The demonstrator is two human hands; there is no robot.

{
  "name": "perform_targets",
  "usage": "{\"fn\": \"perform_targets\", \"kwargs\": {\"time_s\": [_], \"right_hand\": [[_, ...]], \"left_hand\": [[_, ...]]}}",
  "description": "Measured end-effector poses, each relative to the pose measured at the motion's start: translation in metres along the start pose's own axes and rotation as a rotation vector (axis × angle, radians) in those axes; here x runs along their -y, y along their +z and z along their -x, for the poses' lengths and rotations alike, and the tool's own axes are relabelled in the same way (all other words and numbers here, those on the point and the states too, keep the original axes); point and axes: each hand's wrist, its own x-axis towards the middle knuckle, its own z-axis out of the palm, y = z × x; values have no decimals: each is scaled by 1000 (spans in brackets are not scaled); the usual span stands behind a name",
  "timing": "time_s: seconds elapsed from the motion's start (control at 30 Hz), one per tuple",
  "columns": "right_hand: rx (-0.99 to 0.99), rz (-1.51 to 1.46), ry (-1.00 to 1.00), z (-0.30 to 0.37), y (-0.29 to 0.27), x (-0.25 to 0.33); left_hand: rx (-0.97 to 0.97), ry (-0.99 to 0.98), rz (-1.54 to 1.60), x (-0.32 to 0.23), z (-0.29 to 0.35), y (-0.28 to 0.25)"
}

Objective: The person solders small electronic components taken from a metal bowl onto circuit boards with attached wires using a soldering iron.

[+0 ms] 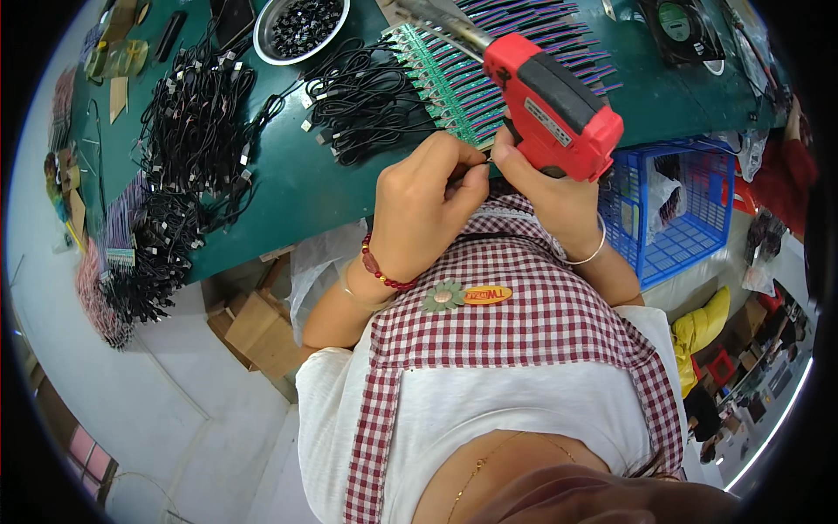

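My left hand [428,188] is closed in a pinch at the table's near edge, holding a thin dark wire [487,161] between thumb and fingers. My right hand [559,196] meets it from the right, its thumb and fingers closed close to the same wire; what they hold is mostly hidden. A red and black soldering gun [550,109] with a metal barrel overlaps my right hand; whether the hand touches it I cannot tell. Just beyond the fingertips, small green circuit boards [434,83] lie in a row with dark and pink wires. Black cables [367,100] are heaped beside them.
More black cables [196,122] pile up at the left of the green table [301,188], some hanging over its edge. A metal bowl [261,39] holds small black parts. Right of me stands a blue plastic crate [642,218]; cardboard boxes [262,336] lie below at left.
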Motion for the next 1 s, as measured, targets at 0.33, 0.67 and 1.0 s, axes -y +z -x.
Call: {"fn": "perform_targets", "kwargs": {"time_s": [0.33,0.67,1.0], "right_hand": [[2,-336,185,0,3,5],[115,-344,271,-10,-7,-2],[-63,-341,272,29,-50,-15]], "left_hand": [[-183,-44,57,8,3,8],[-64,-25,-1,4,-4,-3],[-109,131,-507,36,-11,4]]}}
